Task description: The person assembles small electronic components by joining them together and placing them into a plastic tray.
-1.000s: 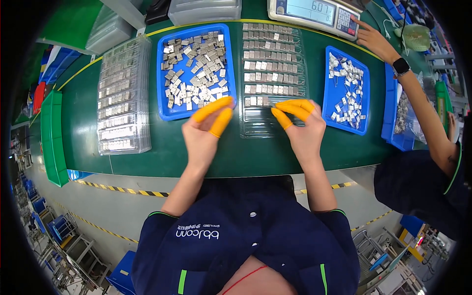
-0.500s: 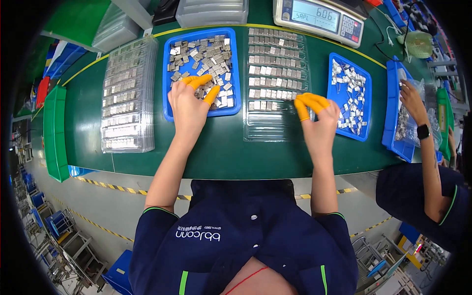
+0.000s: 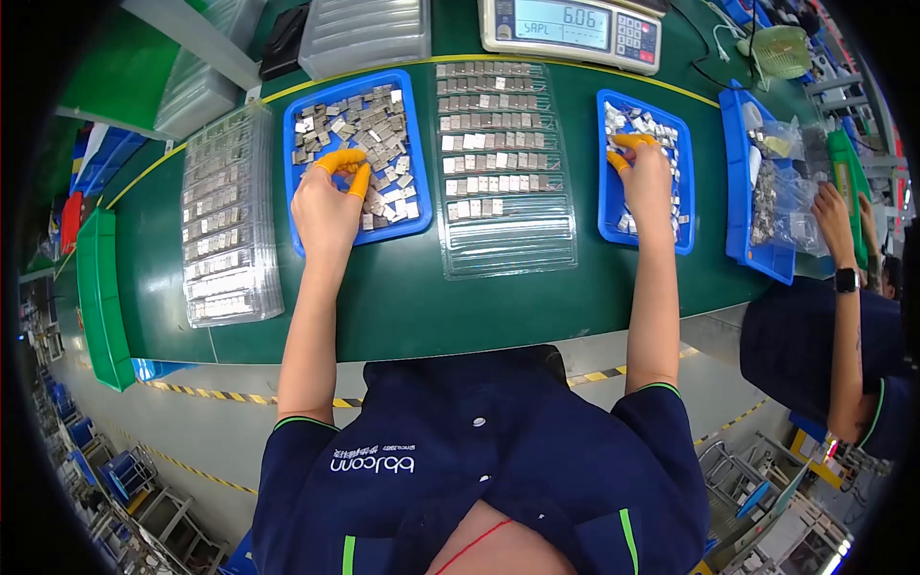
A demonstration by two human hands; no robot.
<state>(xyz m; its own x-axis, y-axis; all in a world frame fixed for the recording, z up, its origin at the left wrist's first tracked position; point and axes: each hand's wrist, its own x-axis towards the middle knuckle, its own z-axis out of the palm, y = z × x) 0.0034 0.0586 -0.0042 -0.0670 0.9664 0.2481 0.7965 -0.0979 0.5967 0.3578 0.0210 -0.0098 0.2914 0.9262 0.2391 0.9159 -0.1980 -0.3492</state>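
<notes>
My left hand, in yellow finger cots, hovers over the large blue tray of loose silver metal connector pieces. Its thumb and fingertips come together in a pinch that hides whatever is between them. On the right, my right hand reaches into a smaller blue tray of whitish metal pieces. Its yellow-covered thumb and fingers are slightly apart, with nothing visible between them. Between the two hands lies a clear plastic blister tray, holding rows of silver connectors; its nearest grooves are bare and the lowest row is partly filled.
Filled clear trays are stacked at left, beside a green bin. A digital scale and stacked clear trays stand at the back. Further right, a co-worker's hand is near a blue bin with bagged parts.
My right hand has left the clear tray's edge and moved right, into the small blue tray. My left hand stays over the large tray. The whole view has shifted slightly.
</notes>
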